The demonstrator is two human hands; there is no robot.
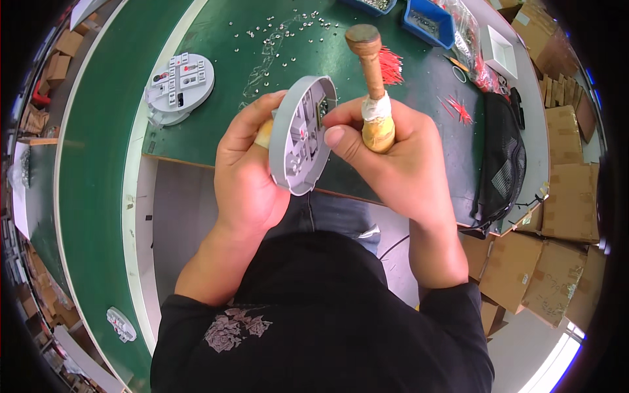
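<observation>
A round grey plastic housing (280, 147) is tilted up on its edge in front of me, gripped at its left side by my left hand (246, 160). Inside its rim sit small fittings and a narrow circuit board (322, 111). Something yellow shows by my left fingers, perhaps tape. In my right hand (406, 147) is a brown wooden-looking tool (372, 72) with a flat round end pointing away from me and white and yellow wrapping at its near end. My right thumb and fingertip meet at the housing's open side; whether they pinch a small part is hidden.
Another grey housing (190, 85) lies on the green table at left. Small metal pieces (288, 33) are scattered at the back. Blue bins (429, 23), red wires (391, 65) and a black mesh bag (501, 157) lie to the right. Cardboard boxes (570, 196) stand beyond.
</observation>
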